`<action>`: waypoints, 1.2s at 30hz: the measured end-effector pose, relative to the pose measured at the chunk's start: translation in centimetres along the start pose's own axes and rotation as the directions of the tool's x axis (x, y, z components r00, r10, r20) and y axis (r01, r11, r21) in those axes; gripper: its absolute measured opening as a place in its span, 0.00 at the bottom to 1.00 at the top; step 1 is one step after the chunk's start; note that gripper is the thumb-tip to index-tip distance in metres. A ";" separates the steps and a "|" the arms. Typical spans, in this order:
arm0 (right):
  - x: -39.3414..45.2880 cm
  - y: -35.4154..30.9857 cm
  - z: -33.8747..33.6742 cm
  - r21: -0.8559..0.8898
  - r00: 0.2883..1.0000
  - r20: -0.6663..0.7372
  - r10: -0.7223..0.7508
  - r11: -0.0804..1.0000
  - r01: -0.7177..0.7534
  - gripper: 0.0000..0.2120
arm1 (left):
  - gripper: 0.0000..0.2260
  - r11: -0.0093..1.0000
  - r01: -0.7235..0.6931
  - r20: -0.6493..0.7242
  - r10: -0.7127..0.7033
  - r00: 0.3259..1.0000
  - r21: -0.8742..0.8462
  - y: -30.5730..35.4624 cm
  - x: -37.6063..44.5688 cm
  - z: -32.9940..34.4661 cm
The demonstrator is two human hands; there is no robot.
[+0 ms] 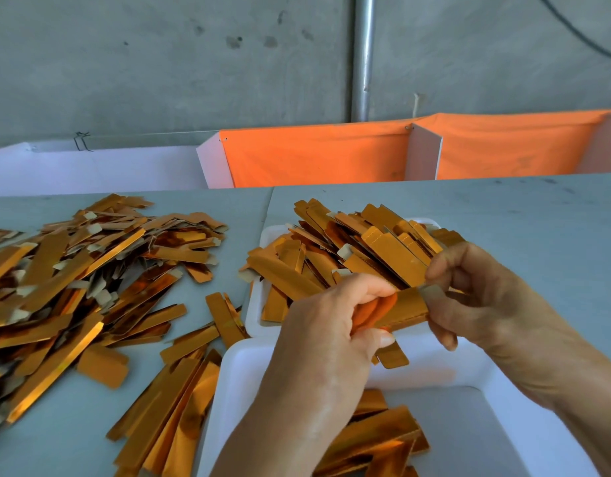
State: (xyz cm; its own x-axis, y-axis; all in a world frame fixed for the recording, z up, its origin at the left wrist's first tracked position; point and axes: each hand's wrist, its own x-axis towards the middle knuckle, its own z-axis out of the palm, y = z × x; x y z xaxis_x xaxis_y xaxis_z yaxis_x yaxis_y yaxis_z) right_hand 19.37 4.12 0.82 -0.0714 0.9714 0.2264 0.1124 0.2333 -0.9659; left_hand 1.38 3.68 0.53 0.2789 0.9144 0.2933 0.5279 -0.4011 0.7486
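A shiny gold card strip (405,309) is held level between both hands above the near white tray (235,380). My left hand (331,332) grips its left end with curled fingers, thumb underneath. My right hand (476,290) pinches its right end between thumb and fingers. A second gold piece (395,356) hangs just below the strip. Behind the hands, a far white tray (273,235) is heaped with gold strips (359,249).
A large loose heap of gold strips (73,280) covers the left of the grey table (521,215). More strips (173,407) lie beside the near tray, and some (376,438) inside it. Orange cloth panels (314,156) and a concrete wall stand behind the table.
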 end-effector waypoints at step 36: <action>0.4 0.3 -0.6 0.429 0.971 0.212 0.110 0.882 -0.193 0.08 | 0.17 0.999 -0.034 -0.022 0.035 0.999 0.021 0.1 0.0 -0.3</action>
State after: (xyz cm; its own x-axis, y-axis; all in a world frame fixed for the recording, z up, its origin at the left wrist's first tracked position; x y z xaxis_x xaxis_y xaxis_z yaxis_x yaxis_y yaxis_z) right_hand 19.96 4.59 0.68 -0.2672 0.9597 0.0870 -0.3121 -0.0007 -0.9501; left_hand 1.17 3.66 0.74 0.2797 0.9009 0.3319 0.5351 -0.4333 0.7252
